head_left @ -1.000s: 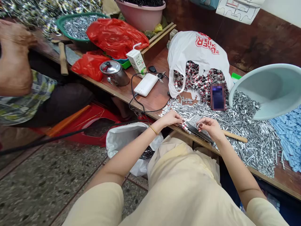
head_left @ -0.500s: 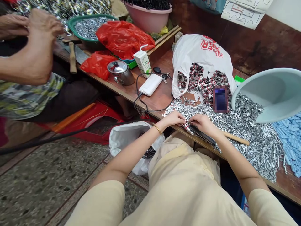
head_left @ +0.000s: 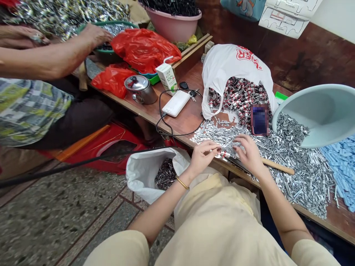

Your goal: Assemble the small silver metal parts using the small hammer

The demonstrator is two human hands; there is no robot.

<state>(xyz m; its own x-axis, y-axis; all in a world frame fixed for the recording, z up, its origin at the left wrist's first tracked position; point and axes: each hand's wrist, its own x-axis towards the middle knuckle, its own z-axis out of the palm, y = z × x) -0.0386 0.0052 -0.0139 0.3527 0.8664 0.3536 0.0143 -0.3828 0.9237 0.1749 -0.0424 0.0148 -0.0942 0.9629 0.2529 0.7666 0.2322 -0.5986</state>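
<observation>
My left hand [head_left: 204,155] is at the table's front edge, thumb and fingers pinched on a small red-and-silver metal piece [head_left: 224,153]. Just to its right, my right hand [head_left: 246,152] has its fingers apart, with nothing visible between them. Under my right hand lies a dark bar-like tool [head_left: 239,163], partly covered. Loose silver metal pieces [head_left: 294,175] spread over the table behind and right of my hands. A wooden handle [head_left: 279,166] rests among them. Behind the pile, a white plastic bag [head_left: 222,61] holds many red-and-silver pieces, with a phone [head_left: 260,120] in front.
A grey-green basin [head_left: 330,114] lies tilted at right, near light blue pieces [head_left: 341,166]. A power bank [head_left: 176,103] with a cable, a drink carton [head_left: 167,78] and a metal cup [head_left: 141,89] stand left. An open white sack [head_left: 144,173] is below. Another person's arm [head_left: 55,59] is at upper left.
My right hand has opened and lifted slightly off the tool. My left hand has shifted a little left and down. The other person's hand has reached right to the green basin.
</observation>
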